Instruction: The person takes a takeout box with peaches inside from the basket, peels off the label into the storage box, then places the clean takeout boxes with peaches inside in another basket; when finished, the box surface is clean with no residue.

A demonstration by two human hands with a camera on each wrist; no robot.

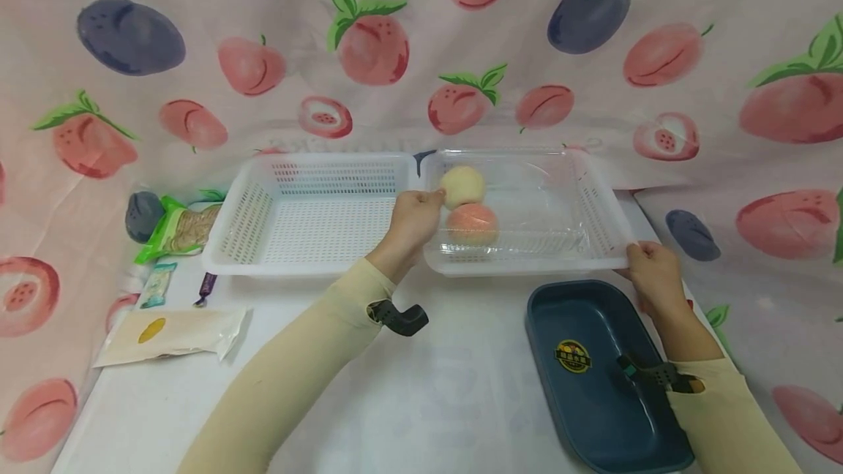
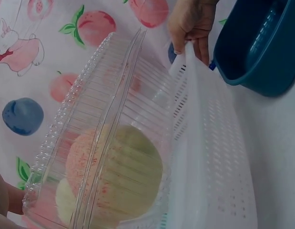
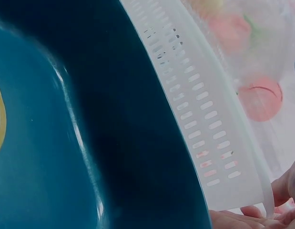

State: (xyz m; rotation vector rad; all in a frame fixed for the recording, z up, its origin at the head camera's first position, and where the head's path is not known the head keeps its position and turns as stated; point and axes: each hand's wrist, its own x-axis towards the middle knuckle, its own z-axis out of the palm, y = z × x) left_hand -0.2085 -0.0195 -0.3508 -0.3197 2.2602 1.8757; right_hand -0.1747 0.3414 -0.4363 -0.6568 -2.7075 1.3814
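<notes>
A clear plastic clamshell box [image 1: 527, 181] lies in the right white basket [image 1: 527, 267]. Inside it sit a pale yellow round fruit [image 1: 463, 186] and a pinkish-orange one [image 1: 472, 224], close together at the left end. My left hand [image 1: 415, 222], fingers curled, pinches the box's left end; in the left wrist view only a bit of that hand [image 2: 15, 199] shows at the lower left. With thumb and fingers, my right hand [image 1: 655, 276] grips the front right corner of the basket rim. The right wrist view shows fingers [image 3: 242, 220] at that corner.
To the left stands a second white basket [image 1: 316, 269]. A dark blue tray [image 1: 602, 401] with a round sticker is at the front right, under my right forearm. At the left lie a green packet [image 1: 178, 229], small wrapped pieces and a long cream packet [image 1: 171, 335].
</notes>
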